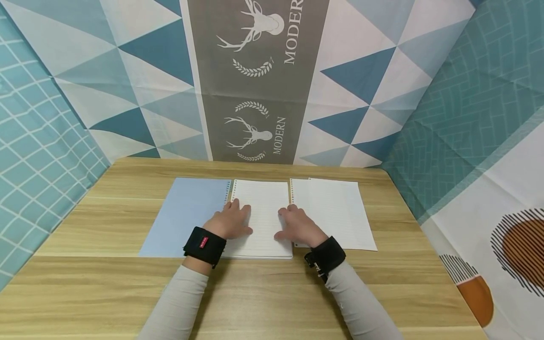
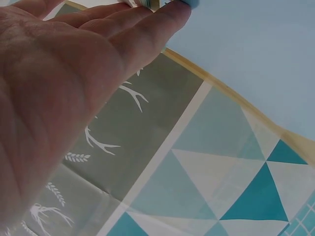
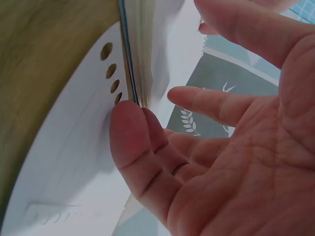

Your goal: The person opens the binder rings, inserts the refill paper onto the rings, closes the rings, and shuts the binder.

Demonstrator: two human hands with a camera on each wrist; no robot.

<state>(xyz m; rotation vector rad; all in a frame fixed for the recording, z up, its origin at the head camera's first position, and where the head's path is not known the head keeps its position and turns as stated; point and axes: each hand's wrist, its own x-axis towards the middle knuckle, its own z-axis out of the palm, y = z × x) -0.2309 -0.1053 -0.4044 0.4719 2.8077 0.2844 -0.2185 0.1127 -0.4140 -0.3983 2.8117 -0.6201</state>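
Observation:
A notepad of white lined pages [image 1: 261, 231], with holes down its left side, lies flat on the table. Its light blue cover [image 1: 184, 212] is spread out to the left. My left hand [image 1: 229, 221] rests at the holed side, fingers spread, thumb over the page. At the opposite edge is my right hand [image 1: 299, 225], its fingers loosely bent and its thumb over the page. In the right wrist view, fingertips [image 3: 130, 128] touch the side of the page stack [image 3: 142, 54]. Loose white lined sheets [image 1: 335, 212] with punched holes lie to the right, partly under that hand.
The wooden table [image 1: 255, 302] has patterned cloth behind it and at both sides. A grey cloth panel with deer heads [image 1: 250, 94] hangs at the back. Black wrist bands [image 1: 205, 245] sit on both wrists.

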